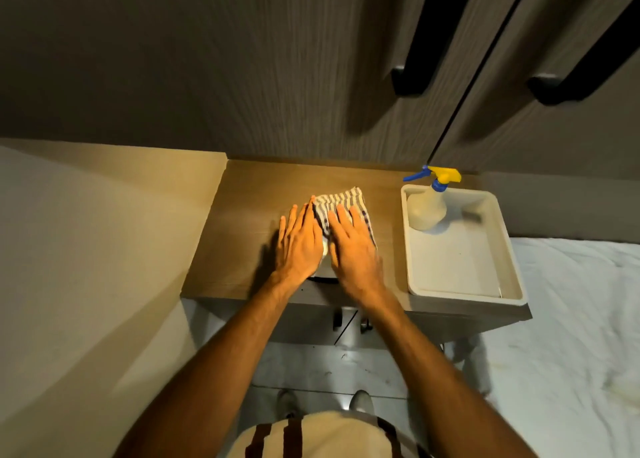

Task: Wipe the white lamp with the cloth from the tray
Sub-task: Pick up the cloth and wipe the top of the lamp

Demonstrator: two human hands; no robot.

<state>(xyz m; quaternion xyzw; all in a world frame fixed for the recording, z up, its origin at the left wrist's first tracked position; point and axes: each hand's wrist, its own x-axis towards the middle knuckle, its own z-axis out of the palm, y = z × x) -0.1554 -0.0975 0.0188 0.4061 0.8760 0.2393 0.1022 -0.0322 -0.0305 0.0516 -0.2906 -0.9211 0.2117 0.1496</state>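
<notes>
Soft striped cloth (341, 208) draped over the lamp (325, 249) at frame centre.
Left hand (299, 243) and right hand (353, 249) press flat, fingers spread, gripping nothing; the limp fabric bunches easily, and the lit lamp beneath looks fragile.

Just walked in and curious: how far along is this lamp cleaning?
Done: the striped cloth is out of the tray, which now holds only the spray bottle. In hand: the left hand and right hand press the cloth over the glowing lamp, mostly hidden beneath. Left: finishing the wipe; how much is clean cannot be told.
</notes>
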